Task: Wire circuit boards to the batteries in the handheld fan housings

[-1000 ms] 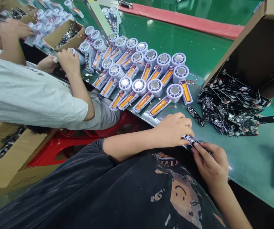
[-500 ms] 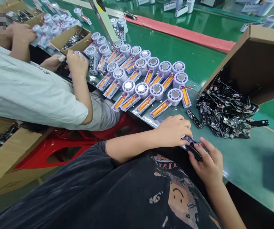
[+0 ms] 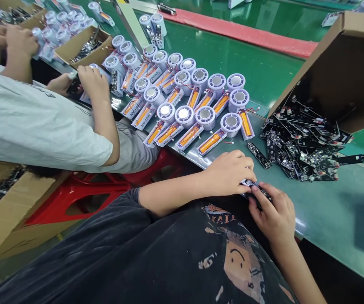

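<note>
At the table's near edge, both my hands hold a narrow dark circuit board (image 3: 247, 183) dotted with small components. My left hand (image 3: 229, 173) is curled over its left end, the fingertips bent down onto it. With thumb and fingers, my right hand (image 3: 275, 213) grips the other end, its fingertips lying along the top. Whether the board sits inside a housing is hidden by my fingers. A loose circuit board (image 3: 259, 155) lies just beyond my hands. Close by on the left stand several white fan bodies (image 3: 212, 141) with orange batteries and thin wires in their open handles.
A heap of circuit boards (image 3: 302, 143) spills from a tipped cardboard box (image 3: 359, 63) at the right. On the left a co-worker's hand (image 3: 94, 84) works beside a small carton (image 3: 83, 46) of parts. A red strip (image 3: 232, 31) crosses the green table (image 3: 321, 215).
My right fingers have come down closer along the board, towards my left hand. The left hand keeps its hold. The view has shifted slightly.
</note>
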A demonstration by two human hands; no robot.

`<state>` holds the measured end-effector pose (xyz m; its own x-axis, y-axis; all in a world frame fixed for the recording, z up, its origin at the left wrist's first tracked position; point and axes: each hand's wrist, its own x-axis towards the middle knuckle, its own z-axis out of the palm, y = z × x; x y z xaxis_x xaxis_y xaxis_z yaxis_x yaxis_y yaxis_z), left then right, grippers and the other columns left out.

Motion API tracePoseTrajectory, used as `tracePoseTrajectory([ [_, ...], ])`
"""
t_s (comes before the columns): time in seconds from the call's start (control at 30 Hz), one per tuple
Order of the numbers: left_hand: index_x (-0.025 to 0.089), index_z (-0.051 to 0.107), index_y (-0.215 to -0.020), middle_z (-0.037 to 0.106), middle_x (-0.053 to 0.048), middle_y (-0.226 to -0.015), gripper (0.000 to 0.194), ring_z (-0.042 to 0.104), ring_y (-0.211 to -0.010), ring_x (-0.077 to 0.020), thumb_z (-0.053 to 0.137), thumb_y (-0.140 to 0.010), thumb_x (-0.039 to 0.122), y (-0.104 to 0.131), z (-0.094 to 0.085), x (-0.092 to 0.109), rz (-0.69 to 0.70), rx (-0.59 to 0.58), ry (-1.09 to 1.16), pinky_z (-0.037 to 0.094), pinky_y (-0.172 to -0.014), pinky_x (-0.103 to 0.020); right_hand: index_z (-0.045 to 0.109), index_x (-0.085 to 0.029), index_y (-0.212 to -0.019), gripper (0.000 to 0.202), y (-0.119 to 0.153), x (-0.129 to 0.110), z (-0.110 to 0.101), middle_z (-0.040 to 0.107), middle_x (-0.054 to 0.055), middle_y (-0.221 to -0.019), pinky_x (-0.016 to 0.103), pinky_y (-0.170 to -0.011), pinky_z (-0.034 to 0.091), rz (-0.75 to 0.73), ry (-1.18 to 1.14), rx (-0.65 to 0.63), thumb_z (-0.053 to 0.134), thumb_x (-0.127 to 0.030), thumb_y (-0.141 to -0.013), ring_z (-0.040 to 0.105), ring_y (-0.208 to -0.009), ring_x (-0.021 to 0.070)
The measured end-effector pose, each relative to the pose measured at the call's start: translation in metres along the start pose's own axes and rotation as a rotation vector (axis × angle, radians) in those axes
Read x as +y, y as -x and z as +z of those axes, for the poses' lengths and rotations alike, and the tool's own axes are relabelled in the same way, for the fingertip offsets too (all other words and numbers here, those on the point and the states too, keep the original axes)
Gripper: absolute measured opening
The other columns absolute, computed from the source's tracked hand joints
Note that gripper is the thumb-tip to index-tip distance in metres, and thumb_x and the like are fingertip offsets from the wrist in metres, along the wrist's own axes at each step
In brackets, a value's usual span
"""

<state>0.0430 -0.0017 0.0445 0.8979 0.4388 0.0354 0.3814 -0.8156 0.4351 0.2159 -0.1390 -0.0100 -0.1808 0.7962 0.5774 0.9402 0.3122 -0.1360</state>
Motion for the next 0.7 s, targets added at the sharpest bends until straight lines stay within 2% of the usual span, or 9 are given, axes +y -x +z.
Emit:
tracePoseTrajectory([
  [0.17,0.022,0.076,-0.106,0.070,-0.006,-0.112,0.025,0.056,-0.107,-0.0251,0.068,-0.089,0.039,0.001,0.002,-0.001,0.023,0.027,0.034,0.047,-0.093,-0.040,0.055,-0.031,-0.135,0.054,-0.001,0.002,-0.001,0.068,0.007,-0.110,0.034,-0.081,0.052,0.030,-0.077,-0.023,0.069,-0.015,-0.085,0.065,-0.091,0.0199],
  [0.27,0.019,0.071,-0.116,0.068,-0.008,-0.123,0.032,0.056,-0.116,-0.0271,0.067,-0.090,0.037,0.006,0.000,-0.001,0.058,0.076,0.066,0.046,-0.102,-0.044,0.056,-0.030,-0.132,0.051,-0.002,0.002,-0.002,0.067,0.007,-0.107,0.034,-0.080,0.051,0.049,-0.104,-0.036,0.068,-0.013,-0.086,0.063,-0.090,0.0196],
  [0.33,0.018,0.065,-0.125,0.061,-0.011,-0.137,0.038,0.053,-0.126,-0.0284,0.063,-0.093,0.037,0.012,-0.002,-0.002,0.099,0.167,0.110,0.043,-0.109,-0.047,0.057,-0.030,-0.130,0.049,-0.001,0.002,-0.002,0.067,0.007,-0.106,0.034,-0.079,0.051,0.058,-0.108,-0.044,0.068,-0.012,-0.086,0.063,-0.090,0.0197],
  [0.4,0.019,0.059,-0.132,0.057,-0.014,-0.141,0.041,0.053,-0.130,-0.0272,0.058,-0.095,0.036,0.020,-0.004,-0.003,0.135,0.314,0.174,0.043,-0.111,-0.048,0.058,-0.029,-0.127,0.046,-0.001,0.002,-0.001,0.066,0.007,-0.106,0.034,-0.079,0.050,0.056,-0.101,-0.051,0.068,-0.012,-0.086,0.062,-0.091,0.0201],
  [0.53,0.020,0.057,-0.132,0.061,-0.012,-0.125,0.040,0.059,-0.116,-0.0230,0.060,-0.094,0.030,0.035,-0.007,-0.007,0.124,0.599,0.268,0.050,-0.102,-0.042,0.055,-0.027,-0.125,0.044,0.002,0.001,0.000,0.067,0.008,-0.108,0.034,-0.079,0.049,0.037,-0.061,-0.050,0.069,-0.013,-0.086,0.062,-0.093,0.0208],
  [0.6,0.021,0.061,-0.127,0.060,-0.009,-0.115,0.035,0.059,-0.109,-0.0207,0.060,-0.093,0.028,0.042,-0.009,-0.009,0.085,0.655,0.287,0.052,-0.096,-0.039,0.053,-0.027,-0.125,0.044,0.003,0.001,0.001,0.067,0.008,-0.108,0.034,-0.079,0.050,0.036,-0.045,-0.043,0.069,-0.014,-0.086,0.063,-0.092,0.0203],
  [0.7,0.024,0.065,-0.118,0.057,-0.004,-0.101,0.026,0.058,-0.095,-0.0168,0.060,-0.094,0.028,0.048,-0.008,-0.010,0.034,0.678,0.384,0.052,-0.086,-0.034,0.052,-0.028,-0.123,0.043,0.004,0.000,0.002,0.068,0.008,-0.109,0.034,-0.079,0.051,0.044,-0.046,-0.020,0.069,-0.014,-0.086,0.064,-0.094,0.0206],
])
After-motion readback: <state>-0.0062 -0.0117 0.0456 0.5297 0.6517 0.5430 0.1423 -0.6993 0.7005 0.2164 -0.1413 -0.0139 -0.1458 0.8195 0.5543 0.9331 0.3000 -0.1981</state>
